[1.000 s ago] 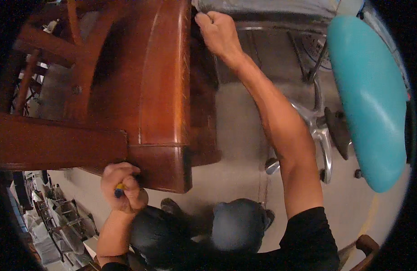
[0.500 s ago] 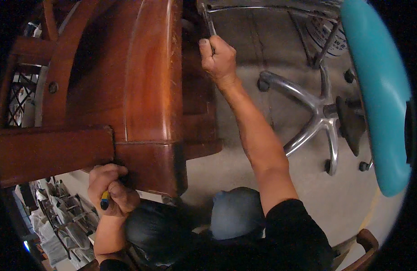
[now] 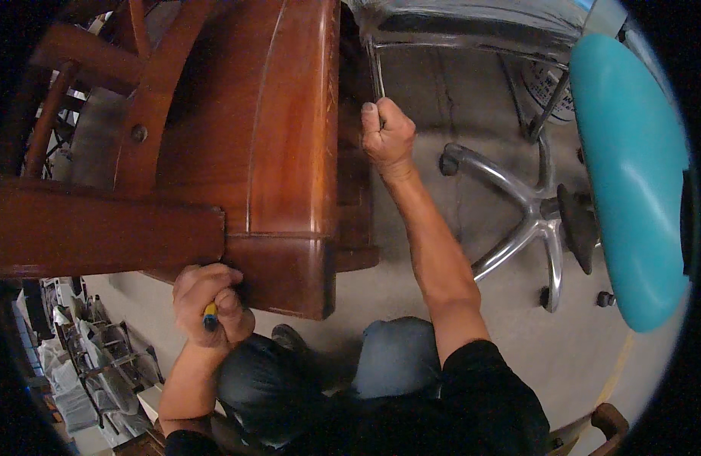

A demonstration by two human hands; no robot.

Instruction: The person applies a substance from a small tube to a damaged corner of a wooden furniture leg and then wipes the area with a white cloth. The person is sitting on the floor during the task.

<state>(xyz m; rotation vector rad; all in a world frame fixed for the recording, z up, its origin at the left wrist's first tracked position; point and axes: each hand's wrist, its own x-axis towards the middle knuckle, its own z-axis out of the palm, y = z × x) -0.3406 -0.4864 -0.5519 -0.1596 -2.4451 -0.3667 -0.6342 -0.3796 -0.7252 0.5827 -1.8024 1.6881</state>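
Note:
A large reddish-brown wooden furniture piece (image 3: 282,137) fills the upper left, with a thick wooden arm (image 3: 99,228) running left from it. My left hand (image 3: 210,304) is closed around a small tool with a yellow and blue handle (image 3: 210,315), pressed against the underside corner of the wood. My right hand (image 3: 388,137) is stretched forward at the right edge of the wood, fingers closed around a thin metal bar (image 3: 375,72) beside it. My knees show below, in dark and blue trousers.
An office chair with a turquoise seat (image 3: 631,175) and chrome star base (image 3: 517,220) stands on the concrete floor at right. Metal racks with white items (image 3: 84,365) sit at lower left. A wooden chair corner (image 3: 609,418) shows at lower right.
The view has tipped down and closer. My right hand has come back along the wood's right edge toward me. My left hand stays at the lower corner with the tool.

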